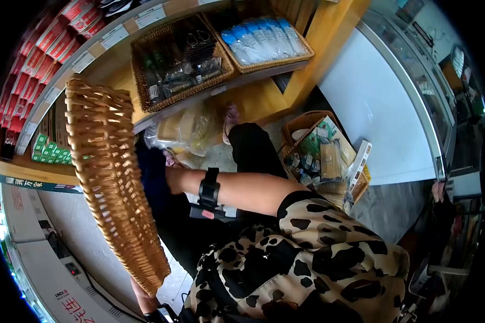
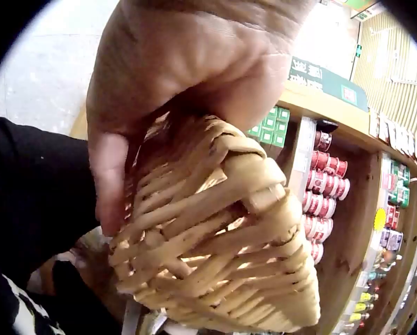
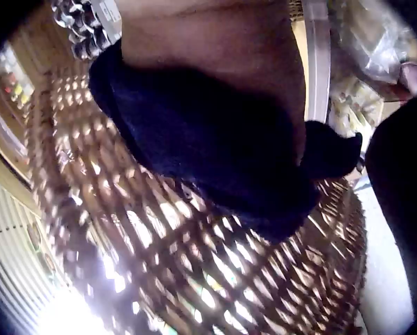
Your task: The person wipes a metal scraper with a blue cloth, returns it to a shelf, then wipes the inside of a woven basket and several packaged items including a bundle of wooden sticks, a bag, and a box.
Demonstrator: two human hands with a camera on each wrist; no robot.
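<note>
A woven wicker basket is held up on its side in front of the body. My left hand grips one end of it, the thumb on one side of the rim; in the head view that hand shows at the basket's lower end. A dark blue cloth is bunched in my right hand and lies against the open weave of the basket. The cloth covers the right fingers. From the head view, the basket and the cloth hide most of that hand.
Two wicker trays, one with dark packets and one with blue-topped packs, stand on the wooden shelf. Red tins are stacked at left. On the floor sits a filled basket beside a white cabinet. White freezers line the lower left.
</note>
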